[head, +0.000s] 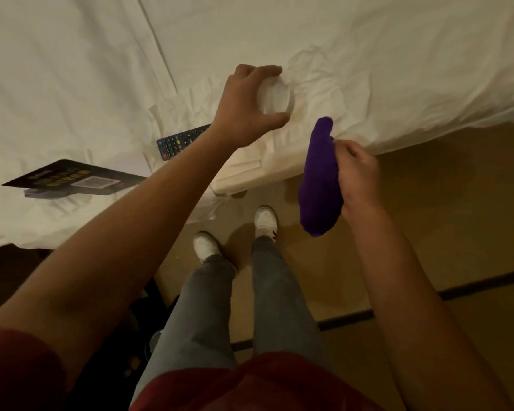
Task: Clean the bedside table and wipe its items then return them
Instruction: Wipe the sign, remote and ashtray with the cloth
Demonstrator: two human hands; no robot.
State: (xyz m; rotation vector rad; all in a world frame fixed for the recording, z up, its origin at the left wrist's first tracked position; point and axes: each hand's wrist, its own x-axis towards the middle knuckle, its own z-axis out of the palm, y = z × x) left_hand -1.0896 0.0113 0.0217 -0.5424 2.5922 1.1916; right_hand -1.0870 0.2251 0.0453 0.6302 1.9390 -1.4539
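A: What is held by the left hand point(244, 105)?

B: A clear glass point(275, 96) is gripped by it. The fingers point(264, 71) are curled round the far side of the glass and the thumb is closed against the near side. The glass is positioned over the white sheet of the bed point(368, 54), close to the bed's corner. Whether the glass is resting on the sheet or is held just above it cannot be told.

A: And the right hand point(358, 176)?

B: A purple cloth point(319, 185) is held by it. The fingers are curled round the cloth, which is bunched up, with one end raised above the hand and the other hanging below it. The cloth is located beside the bed's corner, over the floor point(442, 218), and is not in contact with the glass.

A: Which other items are laid on the bed?

B: A black remote control point(180, 140) is placed on the sheet just left of the left forearm, partly covered by it. Further left, a dark card point(72, 178) with yellow markings is seen on the sheet, well apart from the glass.

A: What is shown below the hands?

B: Grey trousers and white shoes point(266, 219) are seen on the floor at the bed's corner. A red sleeve point(18, 366) is visible at the lower left.
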